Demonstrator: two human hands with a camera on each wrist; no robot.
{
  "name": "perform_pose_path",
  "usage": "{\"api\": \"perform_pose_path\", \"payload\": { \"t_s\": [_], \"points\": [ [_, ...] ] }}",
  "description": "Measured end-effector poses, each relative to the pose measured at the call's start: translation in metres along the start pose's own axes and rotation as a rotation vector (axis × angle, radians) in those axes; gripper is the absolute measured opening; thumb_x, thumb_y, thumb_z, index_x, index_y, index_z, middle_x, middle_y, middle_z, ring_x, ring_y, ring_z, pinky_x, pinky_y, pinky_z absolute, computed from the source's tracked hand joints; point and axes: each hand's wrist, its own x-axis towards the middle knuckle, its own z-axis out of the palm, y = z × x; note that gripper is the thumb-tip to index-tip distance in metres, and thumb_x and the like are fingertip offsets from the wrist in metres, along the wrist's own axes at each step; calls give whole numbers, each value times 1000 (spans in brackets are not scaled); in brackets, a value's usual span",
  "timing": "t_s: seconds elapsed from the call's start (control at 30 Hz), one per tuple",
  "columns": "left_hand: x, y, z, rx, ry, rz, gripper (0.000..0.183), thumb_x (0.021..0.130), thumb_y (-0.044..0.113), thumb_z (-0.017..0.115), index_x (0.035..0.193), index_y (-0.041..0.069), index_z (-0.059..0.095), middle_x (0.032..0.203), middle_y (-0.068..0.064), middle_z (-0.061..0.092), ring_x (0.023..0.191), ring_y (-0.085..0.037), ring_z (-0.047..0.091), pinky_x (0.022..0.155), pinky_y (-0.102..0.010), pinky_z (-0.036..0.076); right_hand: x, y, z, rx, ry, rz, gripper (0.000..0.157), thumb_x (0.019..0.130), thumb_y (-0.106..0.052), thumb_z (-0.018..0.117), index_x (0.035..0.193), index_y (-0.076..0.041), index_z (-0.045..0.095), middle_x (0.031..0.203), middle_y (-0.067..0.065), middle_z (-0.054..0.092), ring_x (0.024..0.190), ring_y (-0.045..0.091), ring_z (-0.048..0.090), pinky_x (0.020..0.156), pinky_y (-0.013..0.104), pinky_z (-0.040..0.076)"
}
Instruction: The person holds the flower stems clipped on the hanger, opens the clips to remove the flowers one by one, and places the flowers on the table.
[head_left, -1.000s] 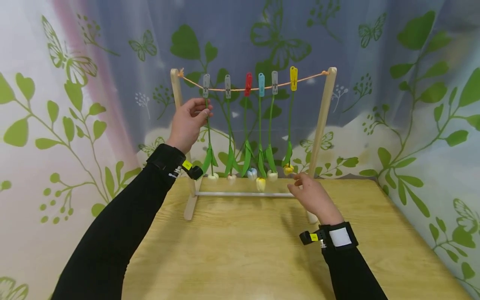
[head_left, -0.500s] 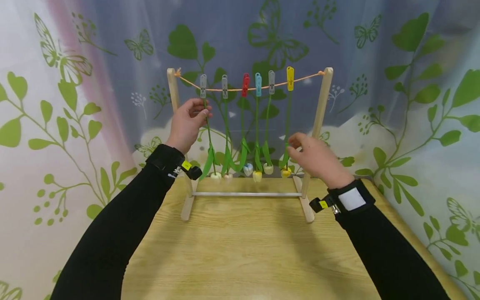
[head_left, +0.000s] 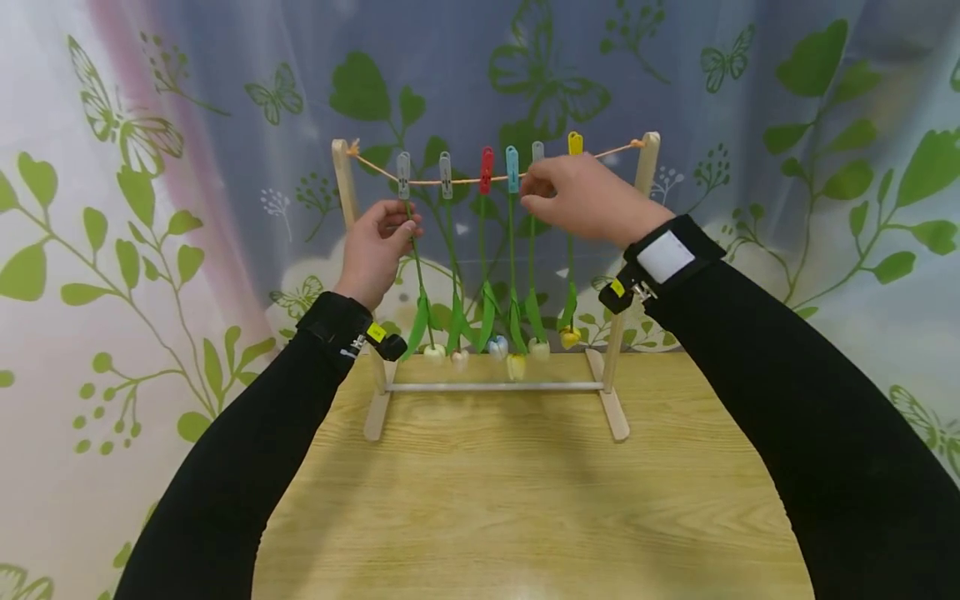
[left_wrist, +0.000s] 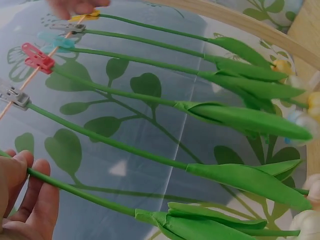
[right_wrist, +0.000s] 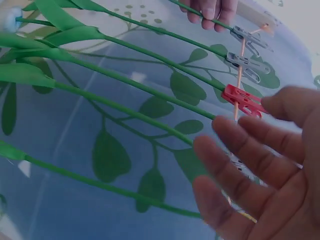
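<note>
My left hand (head_left: 375, 250) pinches the green stem of the leftmost artificial tulip (head_left: 418, 323) between thumb and fingers, just under its grey clothespin (head_left: 404, 177). Several tulips hang head down from an orange string, each in a clothespin. My right hand (head_left: 588, 200) is up at the string, in front of the right-hand grey clothespin and just below the top of the yellow clothespin (head_left: 575, 143). In the right wrist view its fingers (right_wrist: 265, 165) are spread and loosely bent near the red clothespin (right_wrist: 242, 99), apparently gripping nothing. The blue clothespin (head_left: 513, 170) is next to its fingertips.
The string (head_left: 465, 181) runs between two wooden posts (head_left: 345, 185) of a stand, joined low down by a pale crossbar (head_left: 487, 387). The stand is on a wood-grain table (head_left: 510, 500). A curtain with leaves and butterflies (head_left: 273, 92) hangs behind and at both sides.
My right hand has risen from beside the rightmost yellow tulip's bloom up to the string and moved left to the clothespins. The left hand keeps its pinch on the leftmost stem.
</note>
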Motion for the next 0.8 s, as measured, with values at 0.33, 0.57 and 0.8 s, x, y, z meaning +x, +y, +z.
{"api": "perform_pose_path", "payload": {
  "t_s": [0.33,0.57,0.8],
  "points": [
    [7,-12,0,-26,0,-4,37,103,12,56,139,10,51,135,-11,55,121,-25,57,106,-35,49,38,-35,-23,-82,-85,-9,28,106,-33,46,119,-17,65,103,2,65,79,21,60,67,34,47],
    [2,4,1,-73,-1,-17,30,103,7,55,133,10,56,134,-17,55,122,-33,56,103,-38,51,64,-64,-37,-214,-81,-45,33,106,-32,43,120,-14,66,108,3,66,82,19,60,71,33,48],
    [3,2,-2,-65,4,-14,30,103,6,54,132,12,56,137,-20,53,124,-34,55,105,-37,50,93,-81,-34,-325,-56,-83,30,104,-22,42,118,-12,67,116,6,66,78,19,56,73,33,45]
  ]
}}
